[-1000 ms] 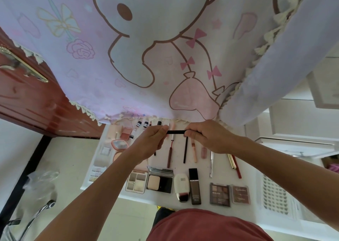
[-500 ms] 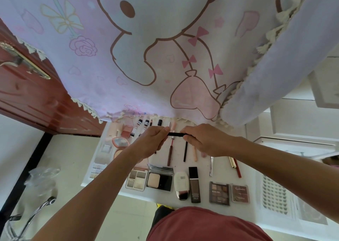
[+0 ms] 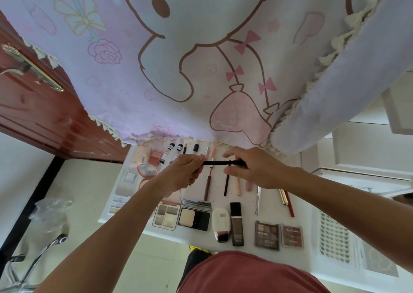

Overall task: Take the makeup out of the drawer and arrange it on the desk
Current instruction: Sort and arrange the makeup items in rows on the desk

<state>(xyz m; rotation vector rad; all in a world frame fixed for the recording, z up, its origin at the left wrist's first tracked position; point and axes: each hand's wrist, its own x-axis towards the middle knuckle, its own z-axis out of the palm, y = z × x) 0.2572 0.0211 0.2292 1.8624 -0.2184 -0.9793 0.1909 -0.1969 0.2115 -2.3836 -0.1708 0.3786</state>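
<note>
Above desk [image 3: 308, 203] | both hands grip black pencil [image 3: 220, 163] — ends hidden

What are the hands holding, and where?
A thin black makeup pencil: left hand pinches one end, right hand the other.

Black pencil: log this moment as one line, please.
black pencil held level above desk | left hand pinching one end | right hand gripping other end | not yet laid down

Slim black makeup pencil [image 3: 218, 163] — level, above white desk [image 3: 248, 194]; palettes along front edge
</note>
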